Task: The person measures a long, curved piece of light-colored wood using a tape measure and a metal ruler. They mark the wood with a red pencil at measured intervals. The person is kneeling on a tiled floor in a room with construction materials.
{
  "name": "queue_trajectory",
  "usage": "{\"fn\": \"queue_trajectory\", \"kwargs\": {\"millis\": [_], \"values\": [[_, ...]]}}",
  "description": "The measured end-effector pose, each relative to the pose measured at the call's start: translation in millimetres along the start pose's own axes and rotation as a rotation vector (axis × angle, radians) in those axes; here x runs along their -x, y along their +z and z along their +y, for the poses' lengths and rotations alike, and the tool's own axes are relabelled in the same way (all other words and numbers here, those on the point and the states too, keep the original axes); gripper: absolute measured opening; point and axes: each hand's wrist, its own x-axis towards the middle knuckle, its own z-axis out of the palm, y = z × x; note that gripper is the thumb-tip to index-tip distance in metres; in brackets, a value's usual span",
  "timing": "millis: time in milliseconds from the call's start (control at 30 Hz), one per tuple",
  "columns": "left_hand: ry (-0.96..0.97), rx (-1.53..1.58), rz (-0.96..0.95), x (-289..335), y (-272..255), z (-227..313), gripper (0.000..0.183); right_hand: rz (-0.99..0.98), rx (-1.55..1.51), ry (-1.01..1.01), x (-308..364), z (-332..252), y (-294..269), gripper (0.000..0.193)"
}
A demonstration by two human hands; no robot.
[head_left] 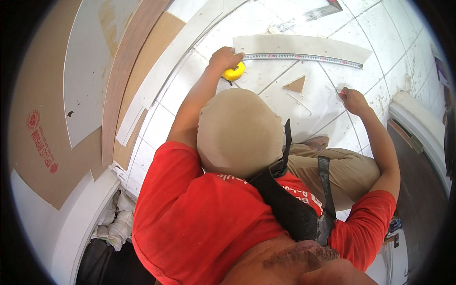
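Observation:
My left hand is closed on a yellow tape measure at the left end of a pale strip of board. Its fingers reach that end of the strip. From the case the metal blade runs out to the right along the strip's near edge. My right hand is closed near the floor, apart from the strip. A small red thing shows at its fingertips, too small to name. Between the hands lies a brown triangular offcut, with a thin white sliver beside it.
Several large board sheets and long strips stand at the left. A metal straightedge lies at the far side of the white tiled floor. White bags sit at the lower left. A dark panel is at the right.

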Motion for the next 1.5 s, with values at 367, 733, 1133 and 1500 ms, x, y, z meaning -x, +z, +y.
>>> {"fn": "queue_trajectory", "kwargs": {"millis": [367,733,1133,1500], "values": [[-0.013,-0.004,-0.023,2,-4,4,0.067,0.053,-0.020,-0.028,-1,8,9,0.028],[-0.014,-0.015,-0.014,1,-3,2,0.065,-0.003,0.010,-0.003,-2,0,1,0.027],[0.075,-0.034,-0.032,5,-8,2,0.075,0.031,-0.026,-0.011,-3,0,3,0.027],[0.108,0.011,0.031,1,0,-4,0.056,-0.060,0.001,0.067,-5,-3,-1,0.032]]}}
